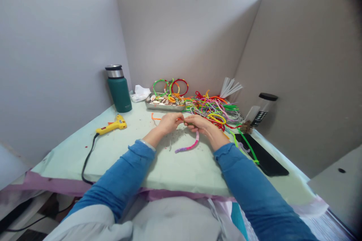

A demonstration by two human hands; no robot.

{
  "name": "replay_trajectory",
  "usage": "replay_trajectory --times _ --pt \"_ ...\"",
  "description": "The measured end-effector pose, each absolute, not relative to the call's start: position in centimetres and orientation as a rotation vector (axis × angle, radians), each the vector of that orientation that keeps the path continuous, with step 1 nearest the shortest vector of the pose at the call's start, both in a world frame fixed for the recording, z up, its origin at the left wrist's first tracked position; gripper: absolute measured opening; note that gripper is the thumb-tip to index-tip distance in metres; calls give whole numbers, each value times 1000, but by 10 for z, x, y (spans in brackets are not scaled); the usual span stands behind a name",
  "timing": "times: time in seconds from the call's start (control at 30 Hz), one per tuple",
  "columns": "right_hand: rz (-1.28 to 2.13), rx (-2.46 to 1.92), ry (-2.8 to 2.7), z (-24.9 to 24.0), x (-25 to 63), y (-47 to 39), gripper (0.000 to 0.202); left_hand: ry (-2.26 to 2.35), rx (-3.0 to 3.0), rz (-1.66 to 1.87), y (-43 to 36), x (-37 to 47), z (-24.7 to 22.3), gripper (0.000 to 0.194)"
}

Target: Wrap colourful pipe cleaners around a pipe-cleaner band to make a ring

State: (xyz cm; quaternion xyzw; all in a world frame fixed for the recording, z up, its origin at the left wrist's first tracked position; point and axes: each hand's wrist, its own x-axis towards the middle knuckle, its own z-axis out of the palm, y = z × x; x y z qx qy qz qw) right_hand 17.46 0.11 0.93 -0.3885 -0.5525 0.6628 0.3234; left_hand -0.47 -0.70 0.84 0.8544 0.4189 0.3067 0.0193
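Note:
My left hand [169, 122] and my right hand [199, 123] meet over the middle of the table, fingertips pinched close together. An orange pipe cleaner [155, 119] runs out to the left from my left fingers, its end bent up. Below my right hand hangs a curved, fuzzy pink and purple pipe cleaner [193, 145], its upper end hidden by the fingers. Something dark green shows between the fingertips. How the strands join there is too small to make out.
A yellow glue gun [111, 125] with a black cord lies left, near a green bottle [120, 94]. Behind my hands stands a metal tray [165, 107] of shells with colourful rings [180, 80]. Right are piled pipe cleaners [215, 107], a clear jar [263, 110] and a black mat [268, 158].

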Motion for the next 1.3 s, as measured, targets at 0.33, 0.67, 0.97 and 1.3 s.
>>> replay_trajectory --times 0.33,0.67,0.97,1.3 --pt "1688 -1017 -1531 12 175 -2 14 1207 2519 893 -1 -5 11 23" --pt "1720 -1066 -1602 15 174 -6 14 1255 2475 822 -7 -3 15 24" --pt "1623 -1014 -1655 15 172 -10 20 1253 2413 795 -9 -3 19 23" --pt "1813 -1014 -1601 16 174 -6 16 1137 2242 844 -4 -5 15 26"
